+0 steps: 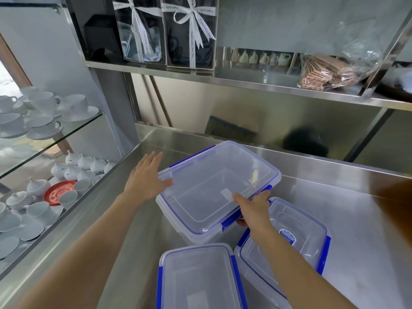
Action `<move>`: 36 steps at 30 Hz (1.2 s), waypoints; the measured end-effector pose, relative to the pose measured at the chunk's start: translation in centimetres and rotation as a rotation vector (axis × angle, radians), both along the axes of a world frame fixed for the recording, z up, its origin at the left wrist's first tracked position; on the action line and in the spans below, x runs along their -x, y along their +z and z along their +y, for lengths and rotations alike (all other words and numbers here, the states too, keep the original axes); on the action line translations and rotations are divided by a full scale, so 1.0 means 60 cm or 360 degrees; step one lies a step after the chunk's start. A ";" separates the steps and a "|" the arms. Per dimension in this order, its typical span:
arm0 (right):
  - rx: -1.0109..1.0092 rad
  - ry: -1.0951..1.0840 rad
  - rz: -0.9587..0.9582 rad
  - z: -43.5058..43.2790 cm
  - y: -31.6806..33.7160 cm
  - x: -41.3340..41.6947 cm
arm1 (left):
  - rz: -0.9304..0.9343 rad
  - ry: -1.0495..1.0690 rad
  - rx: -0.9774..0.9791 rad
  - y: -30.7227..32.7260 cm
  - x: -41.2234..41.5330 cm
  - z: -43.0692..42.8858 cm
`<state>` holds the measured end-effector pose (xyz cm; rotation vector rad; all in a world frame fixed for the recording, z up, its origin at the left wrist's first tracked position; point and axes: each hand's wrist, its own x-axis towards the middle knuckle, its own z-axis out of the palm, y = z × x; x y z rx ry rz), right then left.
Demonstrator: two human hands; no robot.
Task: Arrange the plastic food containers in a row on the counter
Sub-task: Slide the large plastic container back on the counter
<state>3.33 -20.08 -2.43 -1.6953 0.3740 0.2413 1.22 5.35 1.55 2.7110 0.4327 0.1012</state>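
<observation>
Large lidded container (219, 189) sits tilted, far on the steel desk (347, 219). Right hand (253, 208) grips its near blue-clipped edge; left hand (147, 178) is spread flat against its left side. Two smaller containers (198, 277) (296, 230) nearer. Best: steady both sides, square it up, clear the neighbour.

Ribbons (193, 21) bear script reading "Especially For You".

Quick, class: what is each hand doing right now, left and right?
Left hand: open, fingers spread, thumb touching the large container.
Right hand: grip closed on that container's near edge.
</observation>
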 end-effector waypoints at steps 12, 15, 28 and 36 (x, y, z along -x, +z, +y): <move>-0.0197 0.0614 -0.0036 0.025 0.010 -0.029 | 0.0603 0.0289 0.0478 0.002 0.043 0.017; -0.0133 0.1052 0.0189 0.027 0.018 -0.017 | 0.0590 0.0420 0.0488 0.001 0.060 0.017; 0.0062 0.1138 -0.0003 0.087 0.031 -0.046 | 0.0338 0.0610 0.0434 -0.015 0.052 0.029; 0.0180 0.1003 -0.0290 0.087 0.050 -0.017 | 0.0136 0.0581 0.0055 -0.007 0.058 0.015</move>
